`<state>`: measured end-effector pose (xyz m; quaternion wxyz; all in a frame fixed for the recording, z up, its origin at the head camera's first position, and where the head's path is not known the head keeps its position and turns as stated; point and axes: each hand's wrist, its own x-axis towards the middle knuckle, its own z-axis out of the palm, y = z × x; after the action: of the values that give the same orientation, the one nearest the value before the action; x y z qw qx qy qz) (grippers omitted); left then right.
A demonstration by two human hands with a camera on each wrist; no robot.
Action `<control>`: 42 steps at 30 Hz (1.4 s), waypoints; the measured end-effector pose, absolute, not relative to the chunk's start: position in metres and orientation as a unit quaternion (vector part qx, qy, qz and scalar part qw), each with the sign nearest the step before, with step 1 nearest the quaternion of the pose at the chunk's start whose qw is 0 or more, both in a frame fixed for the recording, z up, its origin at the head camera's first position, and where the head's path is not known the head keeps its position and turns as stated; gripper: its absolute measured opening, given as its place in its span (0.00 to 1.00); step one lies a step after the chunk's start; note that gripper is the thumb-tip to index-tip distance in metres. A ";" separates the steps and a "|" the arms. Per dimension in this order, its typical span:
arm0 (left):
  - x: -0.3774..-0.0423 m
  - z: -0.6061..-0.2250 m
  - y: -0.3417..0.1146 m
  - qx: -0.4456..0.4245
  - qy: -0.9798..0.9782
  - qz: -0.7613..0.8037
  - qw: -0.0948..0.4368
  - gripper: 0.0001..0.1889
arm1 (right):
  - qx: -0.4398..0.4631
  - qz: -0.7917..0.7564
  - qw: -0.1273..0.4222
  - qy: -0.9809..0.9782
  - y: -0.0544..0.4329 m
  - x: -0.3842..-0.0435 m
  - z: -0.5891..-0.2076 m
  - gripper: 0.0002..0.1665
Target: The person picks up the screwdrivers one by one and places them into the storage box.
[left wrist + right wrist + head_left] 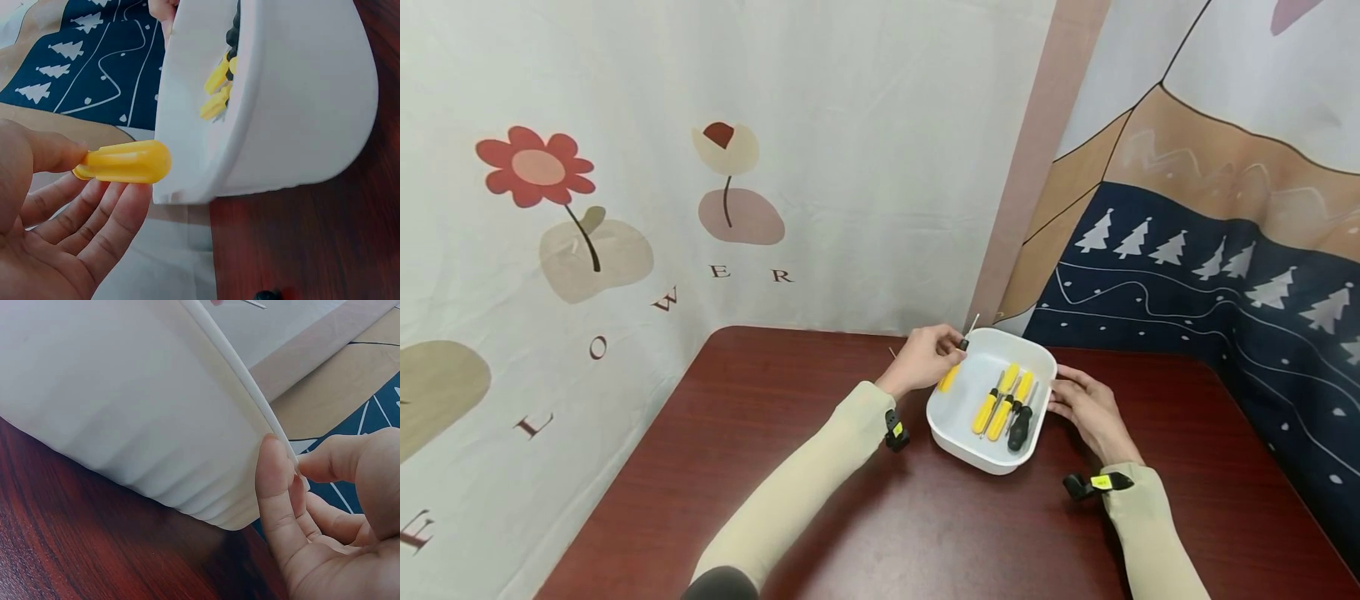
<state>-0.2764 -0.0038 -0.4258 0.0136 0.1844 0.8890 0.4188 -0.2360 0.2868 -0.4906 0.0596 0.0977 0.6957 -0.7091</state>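
My left hand pinches a screwdriver between thumb and fingers at the left rim of a white plastic basin. Its yellow handle, close up in the left wrist view, points toward the basin; in the head view the thin metal shaft sticks up past a black collar. On the right side, my right hand grips the basin's rim, with thumb and fingers on either side of the wall. Inside lie several yellow-handled screwdrivers and one with a black handle.
The basin stands on a dark red wooden table near its back edge. Printed curtains hang right behind the table and along its sides. A small black thing lies on the table at the bottom of the left wrist view.
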 end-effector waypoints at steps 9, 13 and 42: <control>-0.283 -0.426 0.014 0.182 0.904 0.385 0.047 0.12 | 0.093 -0.707 0.064 0.698 0.287 -0.236 -0.489 0.36; -0.284 -0.426 0.022 0.170 0.905 0.382 0.083 0.12 | 0.086 -0.712 0.064 0.694 0.288 -0.236 -0.490 0.36; -0.299 -0.432 0.066 0.105 0.944 0.226 0.215 0.09 | 0.083 -0.713 0.062 0.694 0.288 -0.238 -0.492 0.35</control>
<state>-0.2990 0.0663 -0.4320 0.2150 0.1055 0.9444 0.2255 -0.2382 0.2883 -0.4923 0.0623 0.0831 0.6937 -0.7127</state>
